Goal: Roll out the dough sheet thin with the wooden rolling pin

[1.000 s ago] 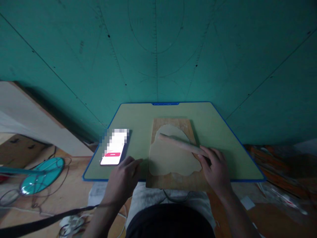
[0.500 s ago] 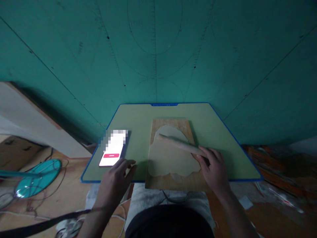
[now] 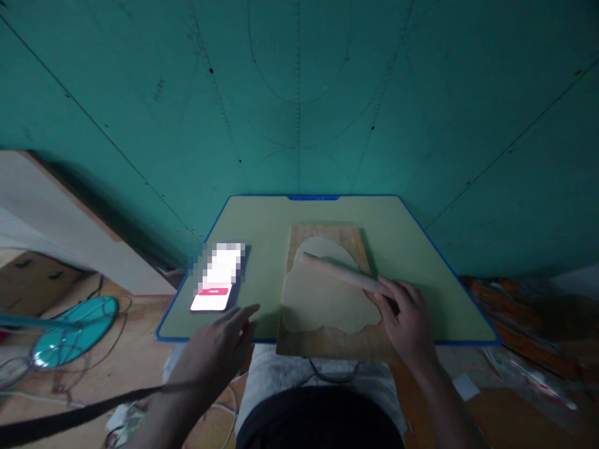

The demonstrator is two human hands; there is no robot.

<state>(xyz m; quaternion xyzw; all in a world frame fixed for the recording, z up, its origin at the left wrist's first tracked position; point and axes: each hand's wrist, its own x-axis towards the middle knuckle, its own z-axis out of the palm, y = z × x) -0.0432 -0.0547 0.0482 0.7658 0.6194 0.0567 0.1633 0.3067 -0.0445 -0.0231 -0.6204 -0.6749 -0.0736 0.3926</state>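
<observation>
One hand (image 3: 409, 315) (the right) grips a rolling pin (image 3: 339, 272), with the left hand (image 3: 223, 340) loosely uncurled.

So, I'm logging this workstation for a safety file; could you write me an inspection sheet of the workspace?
Surface: pale green table with blue edging; wooden board overhangs its near edge.
Job's things: flat, uneven dough sheet on the board; rolling pin slants across it.
Clutter: phone with lit screen, left of the board.
Hands: right hand grips the pin's near end; left hand is near the phone, nothing seen in it.
Cables: white cable on the floor at left.
Surroundings: green wall behind; cardboard box at left.
</observation>
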